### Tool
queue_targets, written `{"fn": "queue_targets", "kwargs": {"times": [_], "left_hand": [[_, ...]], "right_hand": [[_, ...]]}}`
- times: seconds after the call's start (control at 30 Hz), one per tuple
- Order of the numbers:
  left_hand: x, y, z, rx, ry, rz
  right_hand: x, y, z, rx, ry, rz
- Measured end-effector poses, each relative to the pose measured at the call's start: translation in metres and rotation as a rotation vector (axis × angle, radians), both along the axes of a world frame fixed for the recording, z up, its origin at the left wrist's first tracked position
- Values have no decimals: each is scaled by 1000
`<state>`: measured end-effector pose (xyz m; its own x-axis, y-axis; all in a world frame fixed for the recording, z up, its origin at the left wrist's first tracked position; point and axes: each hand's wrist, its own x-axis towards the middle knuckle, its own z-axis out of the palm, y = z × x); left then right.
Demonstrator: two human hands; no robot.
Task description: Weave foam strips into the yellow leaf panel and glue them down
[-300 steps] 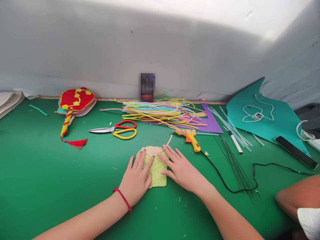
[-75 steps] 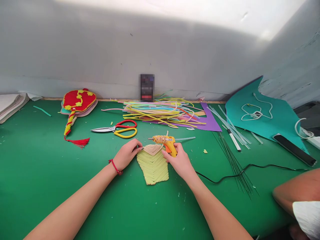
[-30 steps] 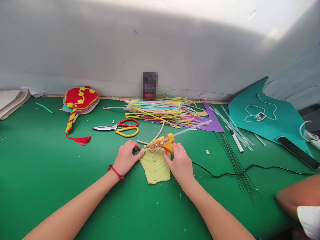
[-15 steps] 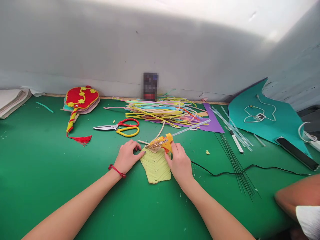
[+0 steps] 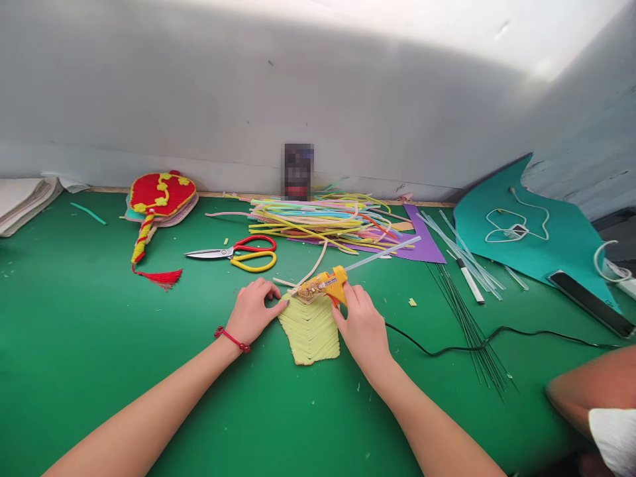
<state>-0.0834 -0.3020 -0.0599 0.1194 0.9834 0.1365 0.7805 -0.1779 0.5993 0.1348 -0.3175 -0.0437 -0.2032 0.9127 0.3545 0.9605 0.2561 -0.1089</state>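
A pale green leaf-shaped piece [image 5: 311,331] lies flat on the green table [image 5: 209,411]. My left hand [image 5: 252,310] pinches its upper left edge between thumb and fingers. A yellow glue gun [image 5: 330,285] with a clear stick in its back is gripped by my right hand [image 5: 364,326], its nozzle pointing left at the top of the piece. A pale strip [image 5: 317,263] curves up from just behind the nozzle.
Red-and-yellow-handled scissors [image 5: 233,253] lie behind my left hand. Colourful strips [image 5: 318,222] are heaped at the back. A red fan [image 5: 161,195] is at the left. Wires [image 5: 470,331], a marker [image 5: 471,283] and a black cord [image 5: 447,348] lie right, near another person's arm [image 5: 591,384].
The glue gun and my right hand have shifted slightly to the right. My left hand and the green piece have barely moved.
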Motion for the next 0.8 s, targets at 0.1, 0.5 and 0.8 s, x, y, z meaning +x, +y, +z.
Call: {"fn": "queue_targets", "kwargs": {"times": [0.1,0.5,0.8], "left_hand": [[0,0,0,-3,-1,3],[0,0,1,-22,3,-2],[0,0,0,-2,6,2]], "right_hand": [[2,-1,2,-10,-6,0],[8,-7,8,-42,-22,-32],[12,-10,14,-40,-53,-43]]}}
